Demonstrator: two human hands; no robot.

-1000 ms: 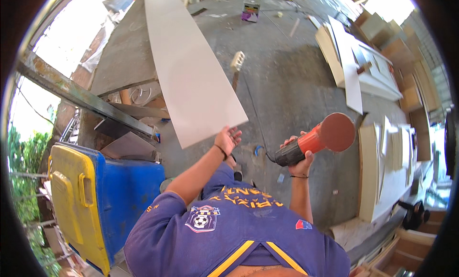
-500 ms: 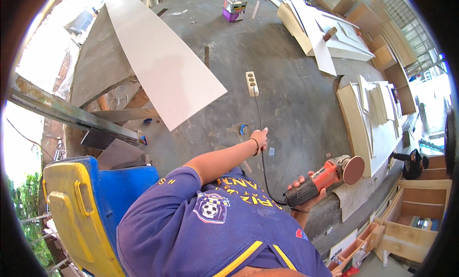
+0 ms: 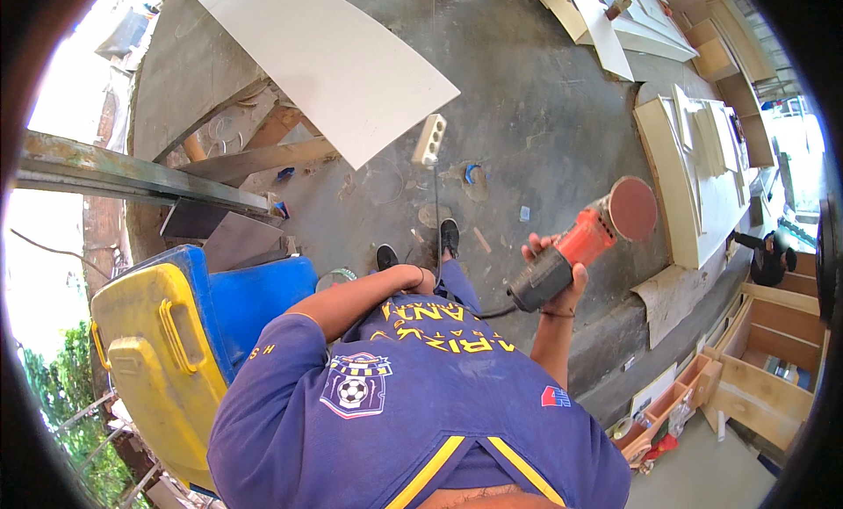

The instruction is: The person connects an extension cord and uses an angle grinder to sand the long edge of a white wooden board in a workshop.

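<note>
**Right hand (image 3: pixel 569 293) is gripping a grinder (image 3: pixel 580 244) while the cord (image 3: pixel 436 212) is trailing by the feet**

I'm taking the power strip (image 3: pixel 429 140) on the floor as my mark. The grinder is hanging in the air to the right of the strip and nearer the person, its reddish-brown abrasive disc (image 3: pixel 632 209) sitting at the end farther from the body. Fingers are curling round the casing from one side, the thumb from the other, and I'm seeing nothing else supporting the tool. The left hand (image 3: pixel 424 280) is resting near the shirt front (image 3: pixel 443 360), on the person's side of the strip; its fingers are hiding from me, so I can't tell whether it is clasping anything.

What is worrying me is that cord. It is running from the strip's near end toward the person, passing just beside the right shoe (image 3: pixel 449 237), then disappearing behind the left hand; it seems to be joining the grinder's tail. A careless step could be snagging it, jerking the tool in its one-handed hold or dragging the strip against the white board (image 3: pixel 342 61), which is lying beyond and left of it. Whether the disc is spinning, I can't tell; if it were, a twisting wrist could be swinging it into skin or cord.
</note>
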